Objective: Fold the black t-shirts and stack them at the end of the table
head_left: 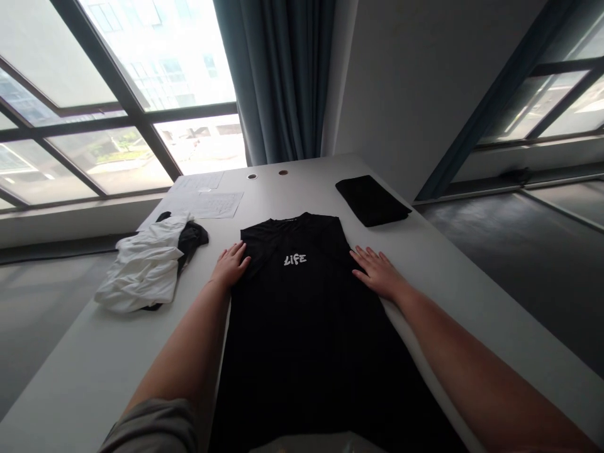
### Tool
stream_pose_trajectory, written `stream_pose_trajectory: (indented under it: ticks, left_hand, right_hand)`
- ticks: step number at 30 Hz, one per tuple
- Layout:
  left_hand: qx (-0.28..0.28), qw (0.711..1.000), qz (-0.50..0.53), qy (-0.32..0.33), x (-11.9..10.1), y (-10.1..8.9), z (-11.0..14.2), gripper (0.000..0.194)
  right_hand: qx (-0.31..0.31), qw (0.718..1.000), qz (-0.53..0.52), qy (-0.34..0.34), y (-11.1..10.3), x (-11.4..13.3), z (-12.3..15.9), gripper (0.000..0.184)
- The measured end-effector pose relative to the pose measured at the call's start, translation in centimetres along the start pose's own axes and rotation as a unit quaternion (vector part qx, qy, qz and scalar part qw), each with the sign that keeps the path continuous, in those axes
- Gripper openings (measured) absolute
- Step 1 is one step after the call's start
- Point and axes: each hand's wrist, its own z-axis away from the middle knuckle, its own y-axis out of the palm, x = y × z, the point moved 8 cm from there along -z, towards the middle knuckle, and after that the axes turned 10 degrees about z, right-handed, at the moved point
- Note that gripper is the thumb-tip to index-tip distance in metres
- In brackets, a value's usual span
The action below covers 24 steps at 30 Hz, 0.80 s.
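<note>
A black T-shirt (pixel 302 327) with white lettering on its chest lies spread on the white table, collar toward the far side. Its lower end runs out of view near my body. My left hand (pixel 231 263) rests at the shirt's left edge, just below the sleeve, fingers stretched out. On the opposite edge my right hand (pixel 376 270) lies flat with its fingers spread, the fingertips touching the black fabric. Neither hand grips the cloth.
A loose pile of white and black clothing (pixel 141 264) sits on the left of the table (pixel 472 352). Printed paper sheets (pixel 212 204) lie behind it. At the back right is a folded black garment (pixel 372 200). A blue-grey curtain (pixel 285 82) hangs beyond the far edge.
</note>
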Motion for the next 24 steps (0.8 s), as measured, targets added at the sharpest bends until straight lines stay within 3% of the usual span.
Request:
stream_pose_trajectory:
  ticks: [4, 6, 9, 14, 18, 24]
  left_hand:
    - [-0.074, 0.996, 0.041, -0.036, 1.1, -1.6, 2.1, 0.06]
    - [-0.084, 0.994, 0.049, -0.046, 1.8, -1.7, 4.1, 0.059]
    - [-0.079, 0.996, 0.044, -0.027, 1.7, -1.3, 8.0, 0.06]
    - [-0.043, 0.998, 0.018, 0.044, -1.0, 0.1, 14.0, 0.068]
    - [0.018, 0.999, 0.001, 0.049, -1.8, 1.1, 16.3, 0.061]
    - [0.011, 0.998, 0.023, 0.052, -1.0, -0.2, 19.1, 0.064]
  right_hand:
    - [-0.03, 0.999, 0.009, 0.006, 0.0, -0.2, 0.3, 0.064]
    - [-0.044, 0.999, 0.01, 0.008, -0.2, -0.4, 1.1, 0.063]
    - [-0.058, 0.998, 0.003, 0.007, -0.4, -0.5, 2.7, 0.062]
    - [-0.077, 0.997, -0.015, 0.002, -0.8, -0.1, 4.9, 0.059]
    - [-0.086, 0.996, -0.03, -0.005, -1.3, 0.4, 6.4, 0.054]
    - [-0.07, 0.993, -0.078, -0.049, -2.9, 1.4, 10.5, 0.059]
